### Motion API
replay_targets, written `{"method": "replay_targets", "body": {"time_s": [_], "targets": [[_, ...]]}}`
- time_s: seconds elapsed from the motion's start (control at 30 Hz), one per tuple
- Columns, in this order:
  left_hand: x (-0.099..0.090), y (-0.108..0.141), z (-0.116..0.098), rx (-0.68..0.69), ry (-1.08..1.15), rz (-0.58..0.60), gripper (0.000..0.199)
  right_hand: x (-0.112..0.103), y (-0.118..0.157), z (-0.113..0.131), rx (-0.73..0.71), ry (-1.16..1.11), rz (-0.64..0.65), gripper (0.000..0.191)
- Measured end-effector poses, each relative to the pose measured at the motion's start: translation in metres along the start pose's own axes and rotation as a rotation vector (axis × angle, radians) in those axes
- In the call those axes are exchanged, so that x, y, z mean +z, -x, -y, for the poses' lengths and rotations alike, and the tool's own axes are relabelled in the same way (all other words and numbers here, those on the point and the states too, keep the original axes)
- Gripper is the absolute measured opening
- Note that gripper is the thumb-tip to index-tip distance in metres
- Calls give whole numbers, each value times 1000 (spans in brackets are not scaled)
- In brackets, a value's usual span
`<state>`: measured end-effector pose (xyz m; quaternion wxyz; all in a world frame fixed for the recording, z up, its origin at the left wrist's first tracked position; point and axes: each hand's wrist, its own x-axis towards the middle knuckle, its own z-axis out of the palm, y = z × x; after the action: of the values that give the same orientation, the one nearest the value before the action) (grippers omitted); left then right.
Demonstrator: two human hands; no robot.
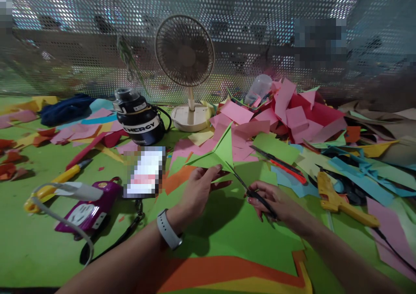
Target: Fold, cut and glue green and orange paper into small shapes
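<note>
Between thumb and fingers, my left hand [199,185] pinches a folded piece of light green paper [218,151] with pointed corners. My right hand [268,201] grips a pair of dark scissors [239,179], its fingers in and around the handles. The blades point up and left, with their tip at the paper's lower right edge. Whether the blades are cutting into it I cannot tell. Below both hands lies a large green sheet [227,229], on top of orange and yellow sheets [201,272].
A fan [185,51] and a black bottle [138,121] stand at the back. Left lie a phone [144,172], a purple power strip [87,207] and a yellow-handled tool [52,188]. Right are a red utility knife [287,169], a yellow glue gun [341,203] and heaped pink paper scraps [292,121].
</note>
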<state>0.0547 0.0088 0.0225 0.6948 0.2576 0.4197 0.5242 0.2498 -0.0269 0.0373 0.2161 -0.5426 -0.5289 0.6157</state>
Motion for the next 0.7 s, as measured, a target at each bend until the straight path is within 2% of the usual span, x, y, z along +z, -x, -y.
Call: {"method": "replay_targets", "body": {"time_s": [0.33, 0.7], "targets": [[-1, -1, 3, 9, 6, 7, 26, 1, 1, 2, 11, 6, -3, 48], [-4, -5, 6, 10, 17, -19, 26, 1, -3, -6, -4, -70, -34, 46]]}}
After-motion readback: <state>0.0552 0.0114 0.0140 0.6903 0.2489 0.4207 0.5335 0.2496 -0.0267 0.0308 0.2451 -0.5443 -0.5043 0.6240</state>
